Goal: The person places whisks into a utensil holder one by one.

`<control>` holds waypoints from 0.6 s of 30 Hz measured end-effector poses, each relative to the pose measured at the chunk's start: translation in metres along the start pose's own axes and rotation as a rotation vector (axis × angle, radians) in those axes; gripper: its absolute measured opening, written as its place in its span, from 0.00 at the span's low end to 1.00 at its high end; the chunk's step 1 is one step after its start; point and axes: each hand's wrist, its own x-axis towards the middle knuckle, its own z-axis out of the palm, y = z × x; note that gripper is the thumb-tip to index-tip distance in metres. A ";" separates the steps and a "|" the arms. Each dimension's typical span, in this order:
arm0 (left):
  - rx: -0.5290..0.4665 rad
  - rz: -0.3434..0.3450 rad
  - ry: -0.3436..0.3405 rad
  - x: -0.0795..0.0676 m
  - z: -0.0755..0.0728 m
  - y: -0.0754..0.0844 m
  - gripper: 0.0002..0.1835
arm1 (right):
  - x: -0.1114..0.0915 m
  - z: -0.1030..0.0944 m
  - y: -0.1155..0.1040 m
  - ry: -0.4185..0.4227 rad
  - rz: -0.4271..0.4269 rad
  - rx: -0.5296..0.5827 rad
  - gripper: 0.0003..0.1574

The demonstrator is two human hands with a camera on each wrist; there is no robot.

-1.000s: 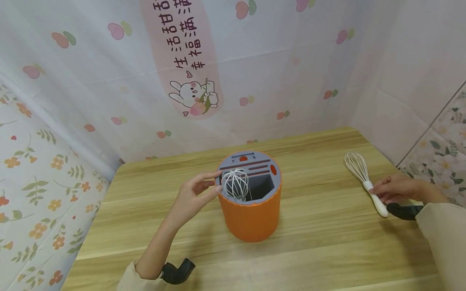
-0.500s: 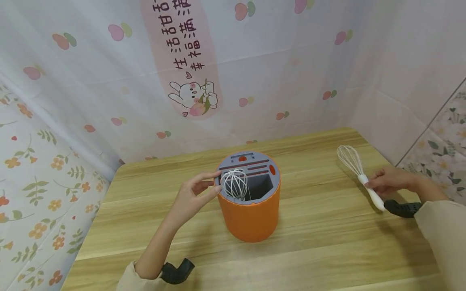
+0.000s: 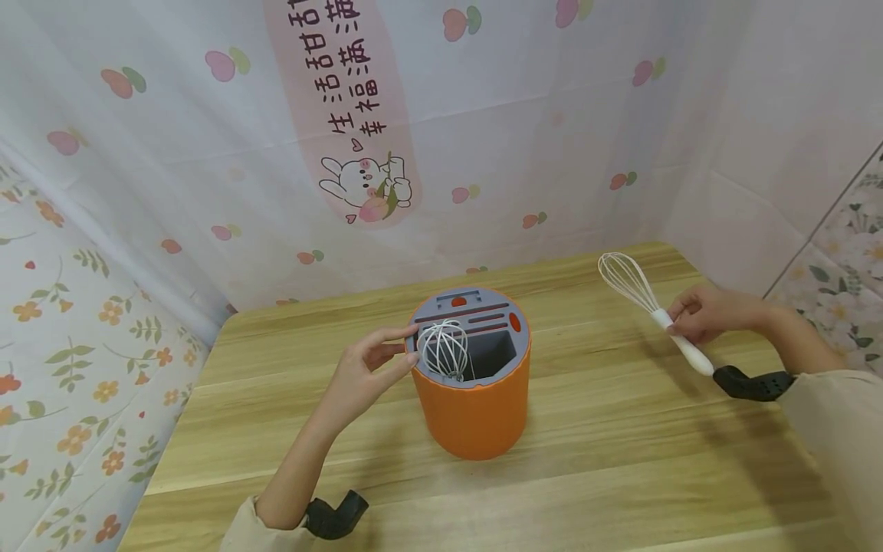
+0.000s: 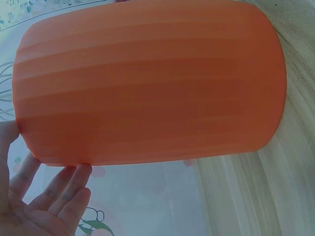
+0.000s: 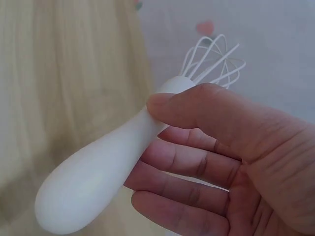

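Note:
An orange utensil holder (image 3: 476, 418) with a grey slotted top stands upright on the table. A white wire whisk (image 3: 444, 349) sits in its front opening, wire head up, handle hidden inside. My left hand (image 3: 369, 366) holds the holder's left side at the rim, thumb nearer me and fingers farther round, as the left wrist view also shows along the orange wall. Raised over the table at the right, a second white whisk (image 3: 679, 337) points its wires up and left. My right hand (image 3: 707, 313) pinches its handle (image 5: 93, 172) just below the wires, thumb on top.
The wooden table (image 3: 290, 414) ends at the back against a printed curtain (image 3: 524, 138). Floral cloth (image 3: 83, 368) hangs along the left side, and more cloth closes off the right. A black wrist mount (image 3: 338, 515) juts out beside my left sleeve.
My right hand has lifted the second whisk off the table and carried it left and away from me. My left hand and the holder have stayed in place.

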 end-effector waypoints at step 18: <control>-0.009 0.009 0.000 0.001 0.001 0.000 0.19 | -0.013 0.028 -0.119 0.076 -0.290 -0.339 0.10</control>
